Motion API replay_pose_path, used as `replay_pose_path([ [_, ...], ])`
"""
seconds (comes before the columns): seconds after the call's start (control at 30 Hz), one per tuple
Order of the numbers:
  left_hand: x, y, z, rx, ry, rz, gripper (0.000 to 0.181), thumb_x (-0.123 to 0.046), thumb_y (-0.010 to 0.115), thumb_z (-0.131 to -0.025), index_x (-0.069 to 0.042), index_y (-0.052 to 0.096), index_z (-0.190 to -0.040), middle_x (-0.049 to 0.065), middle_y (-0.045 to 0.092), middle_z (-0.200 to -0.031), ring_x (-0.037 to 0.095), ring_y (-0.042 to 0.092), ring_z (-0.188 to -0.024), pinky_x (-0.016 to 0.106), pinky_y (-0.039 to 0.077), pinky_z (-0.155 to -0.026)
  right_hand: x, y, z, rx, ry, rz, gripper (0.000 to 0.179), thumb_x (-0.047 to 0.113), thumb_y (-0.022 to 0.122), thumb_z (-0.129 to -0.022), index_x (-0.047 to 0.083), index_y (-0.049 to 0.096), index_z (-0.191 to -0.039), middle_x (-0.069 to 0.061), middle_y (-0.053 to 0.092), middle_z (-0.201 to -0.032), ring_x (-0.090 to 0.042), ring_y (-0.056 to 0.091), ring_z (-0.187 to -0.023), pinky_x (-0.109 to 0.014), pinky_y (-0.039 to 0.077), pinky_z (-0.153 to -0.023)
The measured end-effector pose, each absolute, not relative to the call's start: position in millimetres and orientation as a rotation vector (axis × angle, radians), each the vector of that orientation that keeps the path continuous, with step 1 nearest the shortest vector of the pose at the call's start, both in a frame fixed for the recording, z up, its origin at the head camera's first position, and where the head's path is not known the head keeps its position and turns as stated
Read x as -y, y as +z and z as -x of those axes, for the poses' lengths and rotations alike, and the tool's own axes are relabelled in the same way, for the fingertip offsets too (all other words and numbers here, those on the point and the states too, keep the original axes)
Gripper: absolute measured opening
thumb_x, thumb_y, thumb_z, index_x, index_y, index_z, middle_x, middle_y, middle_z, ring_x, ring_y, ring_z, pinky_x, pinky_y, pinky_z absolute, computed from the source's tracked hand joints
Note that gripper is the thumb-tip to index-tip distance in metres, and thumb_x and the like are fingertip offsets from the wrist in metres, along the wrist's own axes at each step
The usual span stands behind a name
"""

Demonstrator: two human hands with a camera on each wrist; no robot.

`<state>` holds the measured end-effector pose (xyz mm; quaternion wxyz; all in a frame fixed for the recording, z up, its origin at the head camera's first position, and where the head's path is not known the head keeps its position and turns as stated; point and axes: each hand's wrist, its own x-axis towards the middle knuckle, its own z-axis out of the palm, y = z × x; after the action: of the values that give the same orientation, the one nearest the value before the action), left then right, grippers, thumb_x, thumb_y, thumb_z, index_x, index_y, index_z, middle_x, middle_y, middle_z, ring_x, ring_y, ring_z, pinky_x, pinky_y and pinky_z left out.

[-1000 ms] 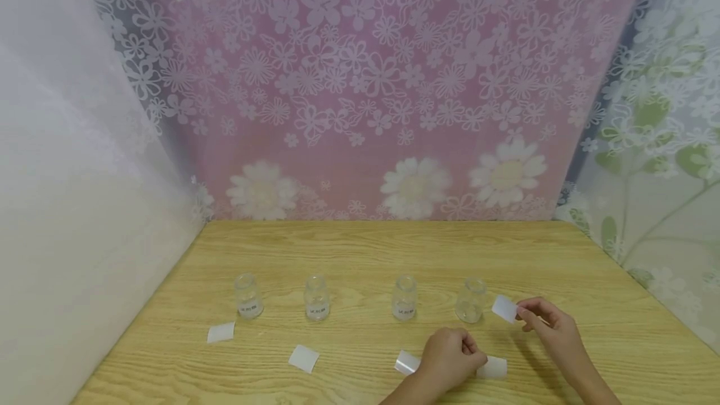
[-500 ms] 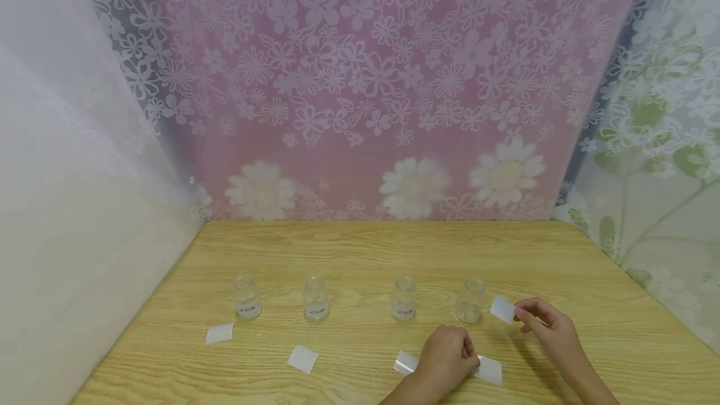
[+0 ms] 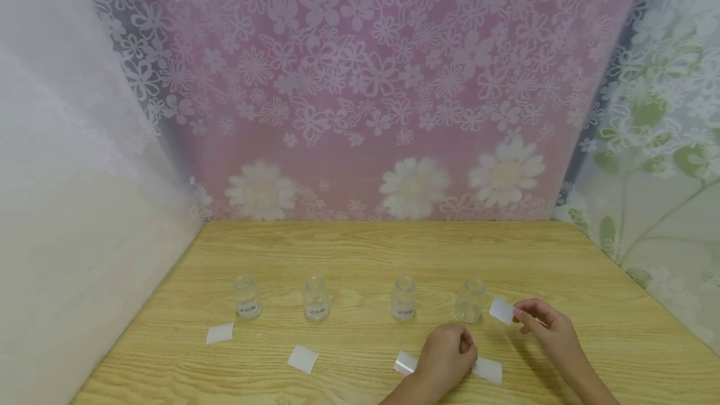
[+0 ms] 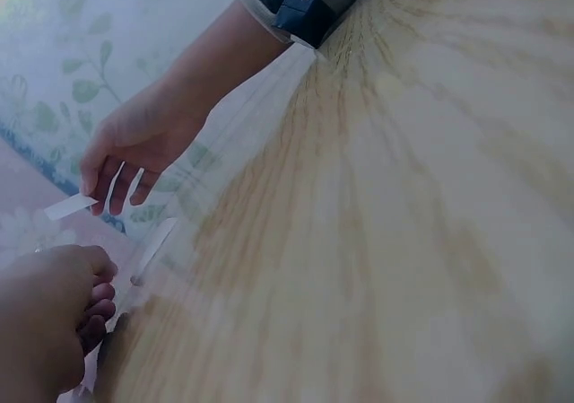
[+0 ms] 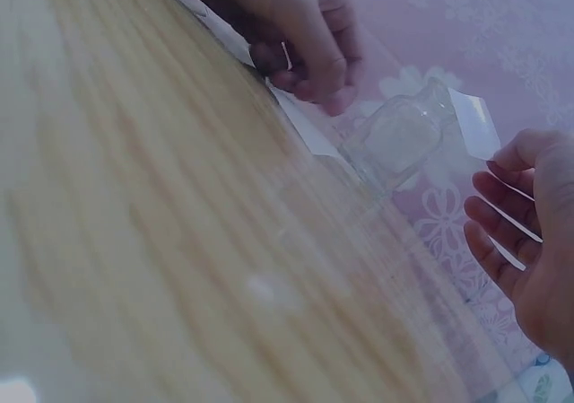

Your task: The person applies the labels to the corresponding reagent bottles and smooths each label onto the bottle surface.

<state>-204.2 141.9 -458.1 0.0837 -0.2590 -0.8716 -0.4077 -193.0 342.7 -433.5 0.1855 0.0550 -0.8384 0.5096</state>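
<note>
My right hand (image 3: 551,330) pinches a small glossy white label (image 3: 502,310) between thumb and fingertips, holding it up beside a clear glass jar (image 3: 470,300) without a label. The right wrist view shows this label (image 5: 475,127) just beyond the jar (image 5: 395,138). My left hand (image 3: 448,353) is low over the table, fingers curled, fingertips right at the corner of a white paper square (image 3: 488,369); I cannot tell whether they pinch it. In the left wrist view the paper square (image 4: 154,249) shows nearly edge-on beside the left fingers. Another glossy white piece (image 3: 405,363) is partly hidden behind the left hand.
Three more glass jars, (image 3: 404,299) (image 3: 316,299) (image 3: 247,297) each with a small printed label low on its front, stand in the same row. Two white paper squares (image 3: 304,359) (image 3: 220,333) lie on the wooden table (image 3: 360,249). Floral sheets (image 3: 360,111) enclose it.
The paper square at my left fingertips has turned and moved slightly left and down, and my left hand has drawn a little left. My right hand stays nearly still with the label.
</note>
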Motion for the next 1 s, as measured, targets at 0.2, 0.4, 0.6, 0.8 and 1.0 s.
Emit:
replay_pose_path([
  [0.2,-142,-456,206,2.255,-1.328,0.917,0.004,-0.012,0.065,-0.087,-0.013,0.062,-0.085,-0.014,0.05,-0.075,-0.008,0.043,-0.065,0.004,0.036,-0.053,-337,-433,192,2.442,1.329,-0.071,0.013,0.012,0.057,-0.092,0.0,0.061,-0.091,-0.001,0.061,-0.08,-0.011,0.057,-0.072,-0.025,0.049,-0.058],
  [0.4,-140,-454,208,2.097,-1.244,1.019,0.011,-0.014,0.064,-0.087,-0.01,0.065,-0.097,-0.008,0.06,-0.094,-0.001,0.05,-0.081,0.003,0.037,-0.066,-326,-433,190,2.511,1.233,-0.051,0.009,0.014,0.059,-0.091,0.006,0.062,-0.088,-0.001,0.061,-0.076,-0.012,0.057,-0.067,-0.025,0.047,-0.055],
  [0.6,-138,-453,205,2.231,-1.225,0.956,0.022,-0.02,0.063,-0.088,-0.011,0.065,-0.108,-0.008,0.061,-0.105,-0.001,0.051,-0.084,0.005,0.037,-0.067,-313,-432,185,2.476,1.319,-0.217,0.005,0.009,0.058,-0.091,0.005,0.062,-0.091,-0.001,0.061,-0.083,-0.012,0.059,-0.074,-0.026,0.05,-0.06],
  [0.8,-140,-455,205,2.295,-1.354,0.933,0.025,-0.024,0.061,-0.09,-0.013,0.064,-0.112,-0.009,0.059,-0.108,-0.002,0.051,-0.084,0.009,0.04,-0.065,-308,-434,184,2.435,1.347,-0.464,0.009,0.0,0.055,-0.09,0.003,0.06,-0.098,-0.004,0.06,-0.092,-0.01,0.056,-0.081,-0.028,0.052,-0.063],
  [1.0,-142,-454,205,2.293,-1.759,0.778,0.019,-0.024,0.061,-0.089,-0.012,0.065,-0.104,-0.012,0.056,-0.099,-0.002,0.049,-0.077,0.013,0.045,-0.059,-309,-433,185,2.456,1.359,-0.372,0.01,0.006,0.052,-0.094,0.002,0.059,-0.099,-0.006,0.06,-0.093,-0.009,0.055,-0.081,-0.028,0.052,-0.062],
])
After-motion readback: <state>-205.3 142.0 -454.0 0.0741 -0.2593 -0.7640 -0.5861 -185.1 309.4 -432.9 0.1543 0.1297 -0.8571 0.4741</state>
